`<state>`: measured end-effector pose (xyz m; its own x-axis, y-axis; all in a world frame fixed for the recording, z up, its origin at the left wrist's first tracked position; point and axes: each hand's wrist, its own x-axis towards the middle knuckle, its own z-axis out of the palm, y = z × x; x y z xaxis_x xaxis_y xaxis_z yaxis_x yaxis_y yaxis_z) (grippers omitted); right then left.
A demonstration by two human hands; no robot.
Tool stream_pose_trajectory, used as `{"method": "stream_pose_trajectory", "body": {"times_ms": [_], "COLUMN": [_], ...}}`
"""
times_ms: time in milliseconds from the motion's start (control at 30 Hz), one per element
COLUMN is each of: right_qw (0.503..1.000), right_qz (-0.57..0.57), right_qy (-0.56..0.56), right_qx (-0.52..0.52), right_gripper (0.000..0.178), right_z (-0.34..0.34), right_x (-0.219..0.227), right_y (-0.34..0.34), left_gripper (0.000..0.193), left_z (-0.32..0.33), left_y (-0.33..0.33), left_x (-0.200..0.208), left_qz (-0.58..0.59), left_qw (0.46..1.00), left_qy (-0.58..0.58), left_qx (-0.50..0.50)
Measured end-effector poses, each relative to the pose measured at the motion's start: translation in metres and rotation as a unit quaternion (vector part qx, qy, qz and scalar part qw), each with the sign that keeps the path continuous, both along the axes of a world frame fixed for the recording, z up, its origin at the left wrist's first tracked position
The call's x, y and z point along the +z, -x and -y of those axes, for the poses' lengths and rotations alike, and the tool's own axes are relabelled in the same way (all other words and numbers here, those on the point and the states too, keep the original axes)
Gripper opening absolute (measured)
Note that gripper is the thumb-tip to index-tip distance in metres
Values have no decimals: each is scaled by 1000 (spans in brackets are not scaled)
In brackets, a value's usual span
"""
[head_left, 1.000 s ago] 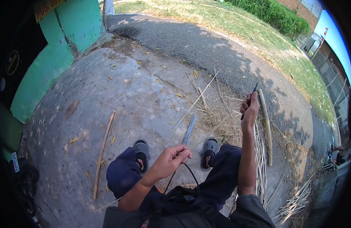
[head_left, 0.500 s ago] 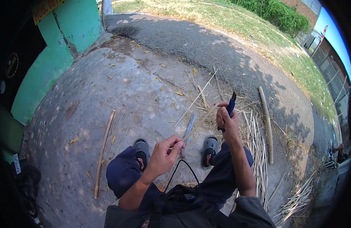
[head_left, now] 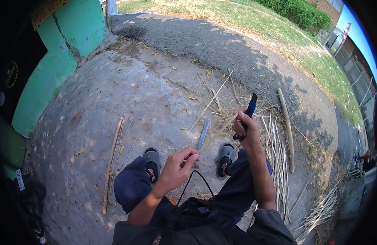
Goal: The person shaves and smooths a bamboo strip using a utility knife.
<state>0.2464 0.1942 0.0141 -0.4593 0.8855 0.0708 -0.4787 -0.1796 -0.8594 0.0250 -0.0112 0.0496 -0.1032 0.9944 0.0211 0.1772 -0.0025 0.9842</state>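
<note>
Left hand (head_left: 176, 168) closed, pinching pale strip (head_left: 217, 135); right hand (head_left: 248, 131) curled around blue cutter (head_left: 251, 109), touching strip's far end.

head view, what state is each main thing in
Thin pale flat strip: held, nearly straight
Blue-handled utility knife: blade extended
Left hand: closed on strip
Right hand: closed on knife and strip
Long grey metal blade: lying flat
Thick pale round stick: lying flat
</note>
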Motion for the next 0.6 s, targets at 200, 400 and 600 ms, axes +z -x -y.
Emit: {"method": "stream_pose_trajectory", "body": {"times_ms": [200,400,600], "right_qw": [988,995,944], "right_qz": [-79,86,216], "right_qy": [106,-48,-224], "right_qx": [77,-21,-110], "right_gripper": [32,37,35], "right_z": [2,10,22], "right_x": [5,11,15], "right_y": [1,5,14], "left_gripper": [17,18,21], "left_z": [-2,-1,-5], "left_y": [0,2,6], "left_x": [-2,-3,-7], "left_qz": [5,-25,-18], "left_qw": [1000,1000,1000], "left_qy": [9,-1,16], "left_qx": [0,11,7]}}
